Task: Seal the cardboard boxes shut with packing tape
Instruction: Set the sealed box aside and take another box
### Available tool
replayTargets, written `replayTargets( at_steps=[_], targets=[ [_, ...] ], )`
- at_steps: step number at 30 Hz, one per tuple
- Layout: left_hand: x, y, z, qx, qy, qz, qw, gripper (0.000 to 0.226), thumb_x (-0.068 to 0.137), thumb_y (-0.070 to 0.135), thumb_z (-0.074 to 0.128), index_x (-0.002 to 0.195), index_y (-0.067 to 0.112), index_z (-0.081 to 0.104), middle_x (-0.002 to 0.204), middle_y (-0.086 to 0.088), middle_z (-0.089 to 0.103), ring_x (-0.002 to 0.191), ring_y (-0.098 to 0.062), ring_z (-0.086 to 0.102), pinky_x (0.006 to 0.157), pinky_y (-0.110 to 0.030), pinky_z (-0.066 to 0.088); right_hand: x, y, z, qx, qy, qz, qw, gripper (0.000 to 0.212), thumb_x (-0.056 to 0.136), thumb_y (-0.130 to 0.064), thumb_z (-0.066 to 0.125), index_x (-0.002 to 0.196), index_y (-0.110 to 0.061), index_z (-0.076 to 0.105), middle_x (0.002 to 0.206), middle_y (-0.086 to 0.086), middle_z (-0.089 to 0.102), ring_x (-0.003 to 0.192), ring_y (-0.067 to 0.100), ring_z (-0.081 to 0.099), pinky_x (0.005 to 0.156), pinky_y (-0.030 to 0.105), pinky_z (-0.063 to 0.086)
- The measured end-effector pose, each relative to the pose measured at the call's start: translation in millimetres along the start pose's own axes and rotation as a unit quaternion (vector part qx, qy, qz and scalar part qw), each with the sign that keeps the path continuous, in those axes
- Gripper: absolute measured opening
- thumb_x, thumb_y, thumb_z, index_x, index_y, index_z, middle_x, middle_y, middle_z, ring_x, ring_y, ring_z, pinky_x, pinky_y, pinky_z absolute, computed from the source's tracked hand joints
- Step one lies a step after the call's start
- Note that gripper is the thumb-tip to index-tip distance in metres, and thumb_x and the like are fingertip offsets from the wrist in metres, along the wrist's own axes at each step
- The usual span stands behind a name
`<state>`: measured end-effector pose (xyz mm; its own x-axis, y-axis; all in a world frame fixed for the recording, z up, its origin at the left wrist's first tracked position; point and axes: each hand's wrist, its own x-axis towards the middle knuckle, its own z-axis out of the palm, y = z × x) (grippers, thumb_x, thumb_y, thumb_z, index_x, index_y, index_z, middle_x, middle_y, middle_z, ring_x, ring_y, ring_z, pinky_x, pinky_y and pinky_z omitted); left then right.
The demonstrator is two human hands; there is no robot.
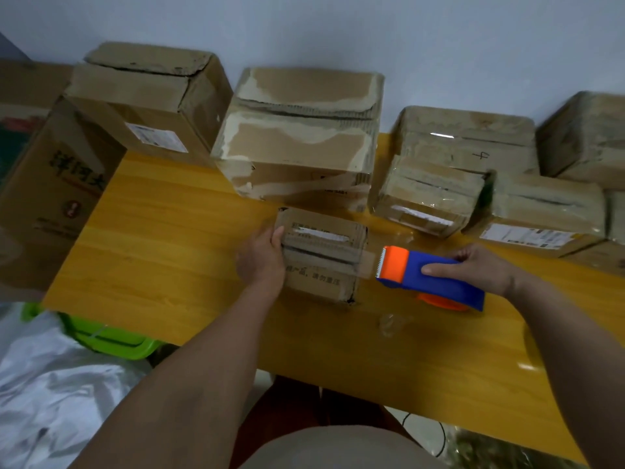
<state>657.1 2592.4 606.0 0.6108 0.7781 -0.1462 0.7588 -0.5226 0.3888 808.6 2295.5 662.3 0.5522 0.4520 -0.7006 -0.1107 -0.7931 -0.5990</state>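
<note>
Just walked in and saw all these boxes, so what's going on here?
A person is taping a small brown cardboard box shut on the yellow wooden table. The left hand steadies the box; the right hand holds a blue and orange tape dispenser, with clear tape stretched from the box top to it. More cardboard boxes wait behind.

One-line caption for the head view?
Left hand steadies small box while right hand pulls tape dispenser off its right edge.
</note>
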Motion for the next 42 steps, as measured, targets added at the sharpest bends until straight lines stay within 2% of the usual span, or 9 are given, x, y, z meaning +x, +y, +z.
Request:
replayTargets(
  at_steps=[2, 4, 7, 11, 21, 29, 34, 37, 42],
  targets=[
    [3.6, -3.5, -4.5, 0.082, -0.011, 0.119, 0.989, 0.054, 0.104, 0.042, 0.022, 0.154, 0.023, 0.018, 0.161, -0.002, 0.016, 0.148, -0.029, 0.012, 0.118, -0.046, 0.011, 1.1, -0.9, 3.9, -0.008, 0.008, 0.001, 1.000, 0.084, 0.038, -0.077, 0.074, 0.093, -0.013, 0.073, 0.081, 0.003, 0.074, 0.079, 0.022, 0.070, 0.080, 0.042, 0.057],
    [5.0, -8.5, -10.2, 0.137, -0.048, 0.285, 0.948, 0.063, 0.101, 0.051, 0.013, 0.152, 0.018, -0.006, 0.161, -0.001, -0.009, 0.148, -0.023, -0.014, 0.120, -0.044, -0.009, 0.9, -4.3, 7.3, -0.010, 0.014, 0.003, 1.000, 0.070, 0.046, -0.065, 0.072, 0.092, -0.012, 0.073, 0.083, 0.004, 0.073, 0.080, 0.022, 0.069, 0.080, 0.041, 0.056],
    [2.2, -17.4, -15.4, 0.235, -0.138, 0.433, 0.859, 0.099, 0.084, 0.079, 0.005, 0.149, 0.008, -0.015, 0.159, -0.011, -0.019, 0.146, -0.023, -0.021, 0.121, -0.043, -0.008, 2.7, -7.9, 9.7, -0.019, 0.009, 0.006, 1.000, 0.059, 0.053, -0.059, 0.072, 0.092, -0.014, 0.073, 0.084, 0.002, 0.073, 0.080, 0.020, 0.068, 0.078, 0.039, 0.055],
    [10.1, -20.9, -21.8, 0.341, -0.172, 0.463, 0.800, 0.135, 0.061, 0.099, 0.006, 0.144, -0.001, -0.027, 0.151, -0.019, -0.036, 0.141, -0.029, -0.034, 0.118, -0.043, -0.017, 4.4, -7.4, 9.3, -0.013, 0.010, 0.008, 1.000, 0.060, 0.053, -0.060, 0.070, 0.093, -0.016, 0.072, 0.087, 0.002, 0.073, 0.083, 0.020, 0.067, 0.079, 0.038, 0.054],
    [6.6, -18.1, -20.0, 0.317, -0.146, 0.450, 0.822, 0.133, 0.064, 0.098, 0.009, 0.145, -0.001, -0.025, 0.153, -0.020, -0.031, 0.142, -0.031, -0.031, 0.118, -0.043, -0.015, -11.3, 5.5, -4.4, -0.029, 0.019, 0.017, 0.999, 0.049, 0.060, -0.055, 0.074, 0.087, -0.014, 0.074, 0.077, 0.001, 0.074, 0.076, 0.021, 0.068, 0.070, 0.034, 0.053],
    [2.6, -14.9, -19.3, 0.302, -0.145, 0.435, 0.836, 0.133, 0.062, 0.098, 0.005, 0.145, -0.001, -0.024, 0.153, -0.021, -0.032, 0.143, -0.031, -0.030, 0.119, -0.045, -0.012, -20.2, -41.0, 8.1, -0.224, -0.023, 0.044, 0.973, 0.037, 0.084, -0.048, 0.066, 0.096, -0.013, 0.063, 0.091, 0.002, 0.064, 0.086, 0.017, 0.059, 0.073, 0.032, 0.047],
    [1.8, -15.8, -19.0, 0.296, -0.153, 0.423, 0.842, 0.133, 0.059, 0.098, -0.003, 0.145, -0.001, -0.025, 0.154, -0.022, -0.030, 0.141, -0.031, -0.032, 0.118, -0.045, -0.015, -18.4, -65.0, 57.0, -0.492, 0.128, 0.058, 0.859, 0.025, 0.093, -0.042, 0.054, 0.094, -0.017, 0.057, 0.084, -0.003, 0.056, 0.090, 0.020, 0.061, 0.069, 0.029, 0.045],
    [-1.2, -16.2, -17.7, 0.281, -0.145, 0.398, 0.861, 0.134, 0.058, 0.098, -0.002, 0.148, -0.001, -0.019, 0.154, -0.021, -0.029, 0.142, -0.032, -0.031, 0.119, -0.048, -0.012, -19.3, -44.0, 61.5, -0.450, 0.206, 0.107, 0.862, 0.034, 0.094, -0.051, 0.049, 0.093, -0.017, 0.053, 0.081, -0.001, 0.056, 0.084, 0.021, 0.061, 0.076, 0.032, 0.049],
    [-13.2, -12.1, -15.2, 0.257, -0.149, 0.358, 0.885, 0.135, 0.056, 0.097, 0.004, 0.145, 0.001, -0.025, 0.153, -0.019, -0.033, 0.141, -0.032, -0.033, 0.117, -0.046, -0.017, -3.7, -4.5, 85.4, -0.417, 0.270, 0.130, 0.858, 0.052, 0.095, -0.055, 0.043, 0.120, -0.010, 0.049, 0.101, 0.005, 0.070, 0.094, 0.024, 0.066, 0.093, 0.038, 0.036]
  ],
)
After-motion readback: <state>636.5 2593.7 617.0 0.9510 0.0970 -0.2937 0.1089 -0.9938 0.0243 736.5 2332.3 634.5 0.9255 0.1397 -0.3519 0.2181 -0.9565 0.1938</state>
